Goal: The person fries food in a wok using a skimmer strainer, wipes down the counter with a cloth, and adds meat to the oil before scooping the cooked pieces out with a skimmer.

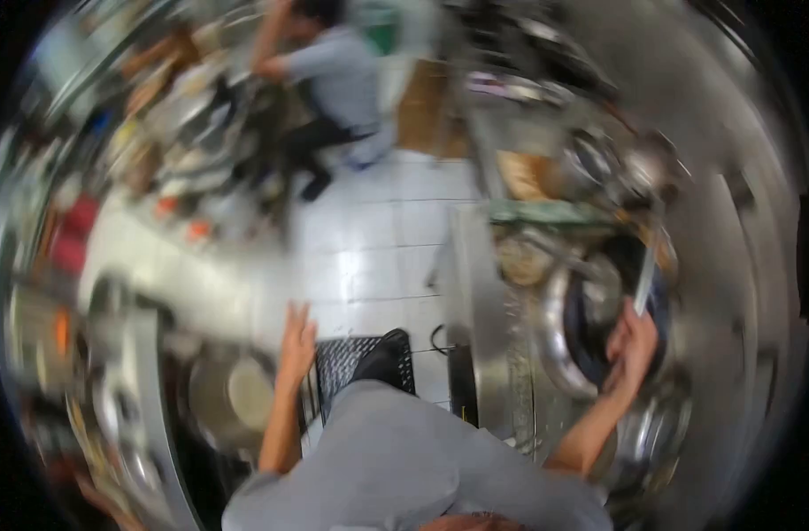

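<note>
My right hand (633, 347) is closed around the long metal handle of a ladle (649, 265), over the right side of a wok. The handle points away from me, and its far end meets a round shiny bowl, blurred. Below the hand lies the wok (586, 341), dark inside with a bright metal rim. My left hand (297, 343) hangs in the air with fingers stretched out and nothing in it. To its left stands a large pot (232, 398) with something pale inside.
Metal pans (648, 434) and a pot (589, 164) line the steel counter (475, 292) on my right. A black crate (338, 358) stands on the tiled floor by my foot. Ahead, a person (338, 84) sits beside a cluttered table. A cardboard box (422, 111) is behind.
</note>
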Tool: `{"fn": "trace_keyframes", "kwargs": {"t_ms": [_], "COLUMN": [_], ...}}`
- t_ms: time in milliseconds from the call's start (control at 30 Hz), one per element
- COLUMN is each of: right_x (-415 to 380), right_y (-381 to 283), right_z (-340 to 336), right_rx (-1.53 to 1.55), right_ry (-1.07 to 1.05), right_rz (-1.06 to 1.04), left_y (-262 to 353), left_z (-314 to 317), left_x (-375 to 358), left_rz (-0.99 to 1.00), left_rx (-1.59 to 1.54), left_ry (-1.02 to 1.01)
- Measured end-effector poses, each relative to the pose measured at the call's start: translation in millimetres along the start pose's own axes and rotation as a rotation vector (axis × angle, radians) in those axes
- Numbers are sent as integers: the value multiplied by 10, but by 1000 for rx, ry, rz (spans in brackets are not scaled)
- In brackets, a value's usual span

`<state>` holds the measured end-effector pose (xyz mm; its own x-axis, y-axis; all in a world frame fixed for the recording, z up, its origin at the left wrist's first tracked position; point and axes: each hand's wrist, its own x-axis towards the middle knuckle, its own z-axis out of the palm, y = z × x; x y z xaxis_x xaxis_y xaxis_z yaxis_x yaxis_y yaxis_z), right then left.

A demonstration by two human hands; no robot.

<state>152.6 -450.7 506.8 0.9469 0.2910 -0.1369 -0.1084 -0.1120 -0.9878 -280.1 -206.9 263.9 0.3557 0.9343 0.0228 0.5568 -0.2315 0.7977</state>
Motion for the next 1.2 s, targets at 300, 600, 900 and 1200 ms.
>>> {"fn": "trace_keyframes", "kwargs": {"t_ms": [300, 600, 900, 1200], "right_x": [1514, 3236, 3921, 3418], "right_y": [-376, -127, -180, -186], "right_z": [717, 921, 817, 596], "right_rx": [-407, -907, 569, 1227], "right_ry": [-116, -180, -251, -354], "right_rz": [-89, -19, 885, 876], "left_y": [-410, -1050, -942, -914], "left_z": [543, 664, 856, 700], "left_x": [952, 1564, 1728, 1642], "left_rz": [-73, -111, -107, -69], "left_rx": [44, 216, 176, 156], "left_ry": [-271, -346, -388, -369]}}
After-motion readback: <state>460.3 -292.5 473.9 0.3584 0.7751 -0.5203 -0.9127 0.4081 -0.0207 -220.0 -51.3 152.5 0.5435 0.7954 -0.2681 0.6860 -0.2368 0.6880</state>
